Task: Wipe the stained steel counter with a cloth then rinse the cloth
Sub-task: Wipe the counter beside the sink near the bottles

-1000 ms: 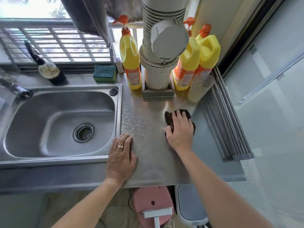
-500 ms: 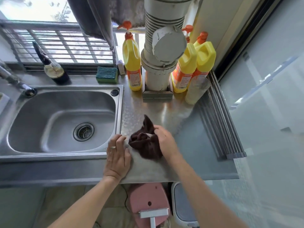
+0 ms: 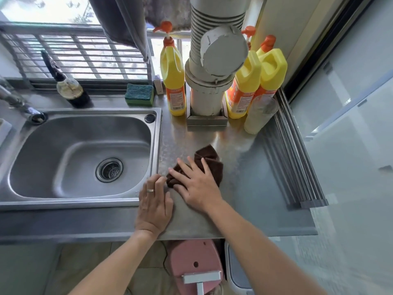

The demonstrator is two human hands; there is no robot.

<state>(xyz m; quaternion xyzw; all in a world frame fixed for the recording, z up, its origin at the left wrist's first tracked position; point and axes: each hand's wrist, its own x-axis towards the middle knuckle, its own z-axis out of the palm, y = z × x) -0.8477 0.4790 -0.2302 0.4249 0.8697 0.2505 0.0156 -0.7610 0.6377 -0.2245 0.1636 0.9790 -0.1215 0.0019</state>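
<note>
Steel worktop beside the sink — right hand pressing a brown cloth flat, fingers straight, grip released; left hand resting palm-down just beside it, near the sink edge — also released.

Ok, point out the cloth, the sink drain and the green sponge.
cloth (image 3: 210,160), head view, bare upper fold beyond the fingers.
sink drain (image 3: 109,169), head view, strainer centre.
green sponge (image 3: 139,92), head view, top face.
</note>
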